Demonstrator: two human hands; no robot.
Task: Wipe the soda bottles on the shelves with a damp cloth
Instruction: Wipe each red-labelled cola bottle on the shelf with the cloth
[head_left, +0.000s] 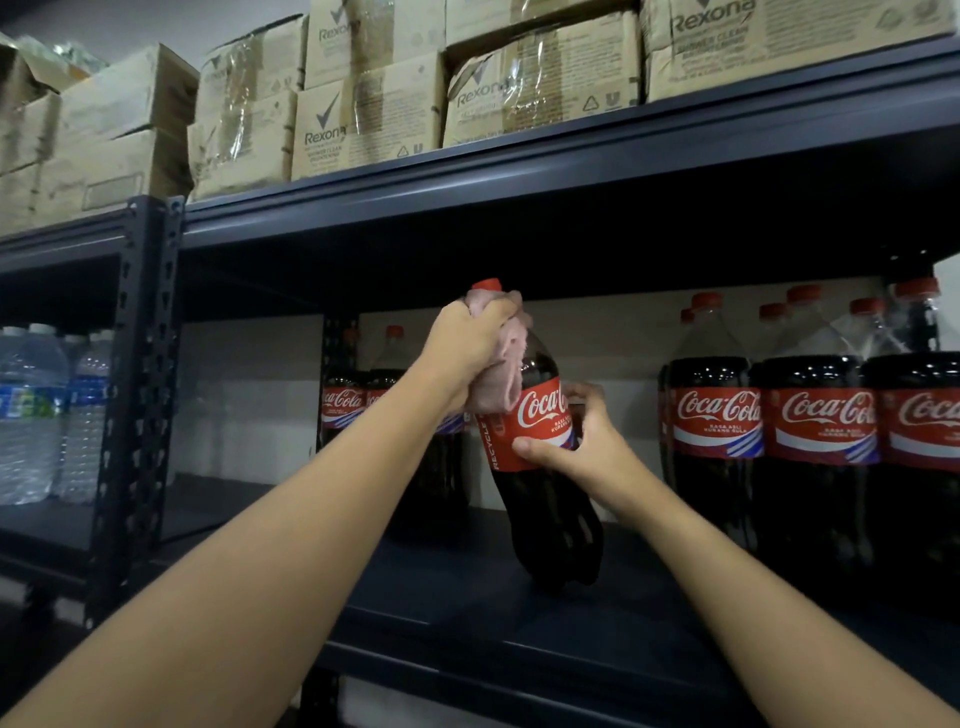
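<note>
Overhead, cardboard boxes crowd the top of a dark metal shelf; more soda stands at three o'clock. Centre-frame, the tilted bottle rests its base on the shelf — full, likely heavy and slick, best held at the label. The right hand grips there; the left hand clutches a soft pink cloth against the neck.

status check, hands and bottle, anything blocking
Left hand grips pink cloth on the neck. Right hand holds tilted cola bottle at its label. Nothing blocking; other bottles stand clear to the right.
</note>
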